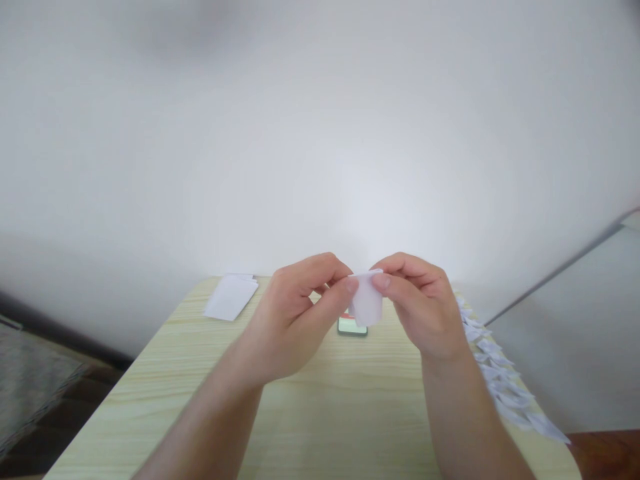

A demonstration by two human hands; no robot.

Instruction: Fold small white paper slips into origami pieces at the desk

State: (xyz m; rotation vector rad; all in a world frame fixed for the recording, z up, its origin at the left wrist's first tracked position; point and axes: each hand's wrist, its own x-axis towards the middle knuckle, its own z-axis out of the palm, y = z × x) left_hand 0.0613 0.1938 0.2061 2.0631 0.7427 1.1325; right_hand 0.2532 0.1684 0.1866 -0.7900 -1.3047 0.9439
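Centrally, the left hand (305,317) and right hand (425,307) pinch the paper (369,303), each grip closed on its top edge. The paper partly hides the phone (353,327). Sheets (231,297) lie centre-left on the tabletop (340,420); folded pieces (507,388) line its lower-right edge.

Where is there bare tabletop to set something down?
Free: table between left forearm and right forearm, nearer than the phone; also left of the left forearm, nearer than the paper sheets. Crowded: the right edge, lined with folded papers, and the far middle, where left hand and right hand hold a paper piece.
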